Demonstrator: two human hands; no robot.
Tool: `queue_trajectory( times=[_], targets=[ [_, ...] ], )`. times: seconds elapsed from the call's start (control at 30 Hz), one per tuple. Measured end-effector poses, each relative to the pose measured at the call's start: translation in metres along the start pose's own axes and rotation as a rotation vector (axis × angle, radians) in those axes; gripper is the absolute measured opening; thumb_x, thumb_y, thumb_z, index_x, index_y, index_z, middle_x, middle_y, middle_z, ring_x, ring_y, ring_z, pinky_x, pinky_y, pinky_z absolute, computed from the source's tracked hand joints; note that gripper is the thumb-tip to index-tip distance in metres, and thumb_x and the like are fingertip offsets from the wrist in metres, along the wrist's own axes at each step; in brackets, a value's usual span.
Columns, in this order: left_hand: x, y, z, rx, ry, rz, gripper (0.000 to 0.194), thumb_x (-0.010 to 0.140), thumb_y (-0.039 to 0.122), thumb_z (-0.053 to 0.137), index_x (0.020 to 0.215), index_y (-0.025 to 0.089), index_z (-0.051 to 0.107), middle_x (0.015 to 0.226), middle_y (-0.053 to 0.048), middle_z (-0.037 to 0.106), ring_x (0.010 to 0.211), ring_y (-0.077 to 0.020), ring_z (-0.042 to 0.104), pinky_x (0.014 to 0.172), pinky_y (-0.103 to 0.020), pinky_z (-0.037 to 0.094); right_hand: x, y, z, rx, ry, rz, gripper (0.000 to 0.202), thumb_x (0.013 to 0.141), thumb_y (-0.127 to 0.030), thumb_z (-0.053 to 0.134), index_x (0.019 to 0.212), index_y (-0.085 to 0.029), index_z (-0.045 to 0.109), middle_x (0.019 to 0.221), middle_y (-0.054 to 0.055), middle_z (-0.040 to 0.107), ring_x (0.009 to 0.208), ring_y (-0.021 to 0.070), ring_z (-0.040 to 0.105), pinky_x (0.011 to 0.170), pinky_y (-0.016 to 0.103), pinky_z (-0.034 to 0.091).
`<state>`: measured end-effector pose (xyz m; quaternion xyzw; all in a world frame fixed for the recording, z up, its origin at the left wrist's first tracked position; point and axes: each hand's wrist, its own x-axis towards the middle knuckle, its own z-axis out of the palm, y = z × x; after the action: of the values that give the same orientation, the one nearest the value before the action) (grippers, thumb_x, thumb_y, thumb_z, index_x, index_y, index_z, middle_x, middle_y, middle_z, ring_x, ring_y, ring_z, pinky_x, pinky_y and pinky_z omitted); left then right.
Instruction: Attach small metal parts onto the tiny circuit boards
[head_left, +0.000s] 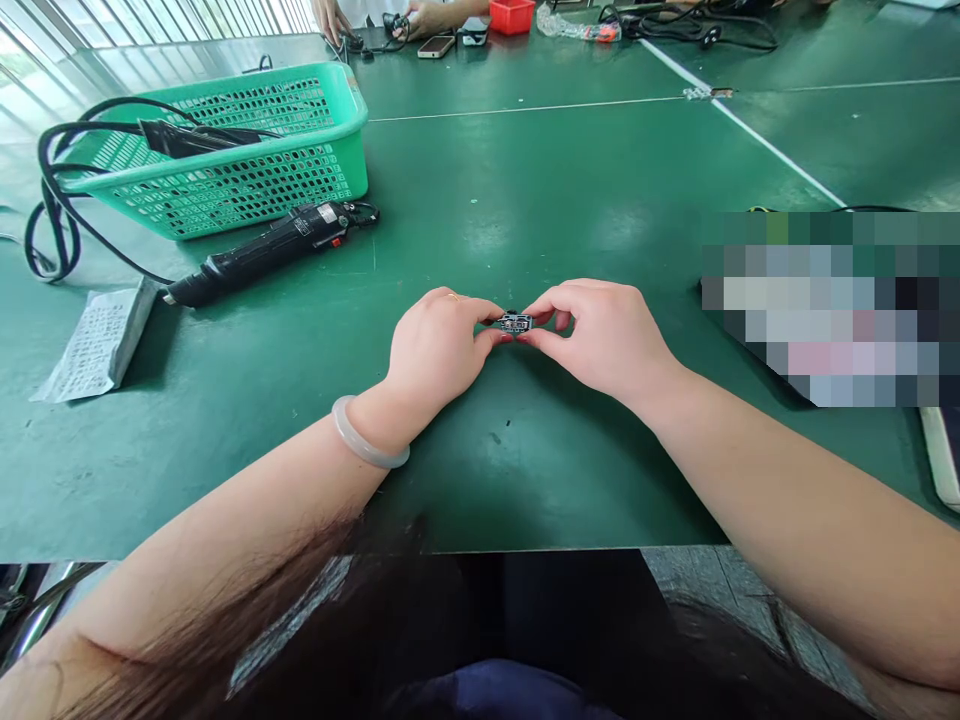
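A small dark circuit board (515,323) with pale markings is held just above the green table (480,230), between my two hands. My left hand (441,345) pinches its left end between thumb and fingers; a pale bangle circles that wrist. On the opposite end, the thumb and fingertips of my right hand (600,330) close around the board's edge. Fingertips cover both ends, so only the middle of the board shows.
At left, a black electric screwdriver (277,250) lies before a green plastic basket (247,180) with black cable. A paper-wrapped block (101,345) sits nearby. Far back are another person's hands (431,18), a phone (436,46), a red bin (511,15) and cables (697,25). A blurred patch covers the right.
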<state>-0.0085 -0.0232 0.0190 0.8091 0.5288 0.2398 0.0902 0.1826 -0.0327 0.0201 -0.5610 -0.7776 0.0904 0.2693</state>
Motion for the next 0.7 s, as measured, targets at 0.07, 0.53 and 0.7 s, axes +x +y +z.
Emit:
queue_trajectory(
  times=[0.07,0.53,0.7],
  targets=[
    [0.0001,0.0006,-0.0007,-0.004,0.001,-0.005,0.018,0.088,0.029,0.070,0.102,0.027,0.081,0.087,-0.005,0.077,0.095,-0.0244,0.065,0.077,-0.034,0.049,-0.0002,-0.0001,0.0011,-0.005,0.016,-0.016,0.013,0.085,-0.034,0.073,0.083,-0.022,0.076,0.081,0.004,0.072,0.075,0.0196,0.063,0.064,0.032,0.040],
    [0.0014,-0.0010,-0.0007,-0.013,0.011,-0.017,0.014,0.088,0.027,0.069,0.095,0.025,0.081,0.091,-0.004,0.080,0.088,-0.0224,0.069,0.076,-0.034,0.052,0.0014,0.0009,0.0080,-0.067,0.055,-0.069,0.010,0.087,-0.031,0.071,0.086,-0.023,0.075,0.085,0.005,0.073,0.082,0.0223,0.064,0.067,0.033,0.042],
    [0.0004,0.0032,-0.0038,-0.241,-0.037,-0.117,0.030,0.083,0.024,0.074,0.112,0.021,0.077,0.105,-0.006,0.080,0.096,-0.0222,0.072,0.092,-0.038,0.055,0.0013,-0.0004,0.0081,-0.069,0.063,-0.065,0.009,0.086,-0.029,0.070,0.086,-0.021,0.075,0.083,0.006,0.072,0.082,0.0226,0.064,0.069,0.033,0.042]
  ],
)
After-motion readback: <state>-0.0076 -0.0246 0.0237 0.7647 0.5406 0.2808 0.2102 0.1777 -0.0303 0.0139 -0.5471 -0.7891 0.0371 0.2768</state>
